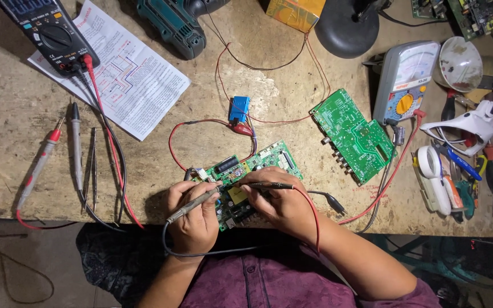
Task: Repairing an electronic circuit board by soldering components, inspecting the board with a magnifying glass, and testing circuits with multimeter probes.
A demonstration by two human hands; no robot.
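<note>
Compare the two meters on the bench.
The digital multimeter at the top left is dark, with a round dial, and rests partly on a printed sheet. The analog meter at the right is pale grey, with a needle scale and an orange knob. Both have red leads plugged in.

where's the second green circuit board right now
In the head view the second green circuit board lies flat on the workbench, right of centre, beside the grey analog meter and apart from both hands.
</note>
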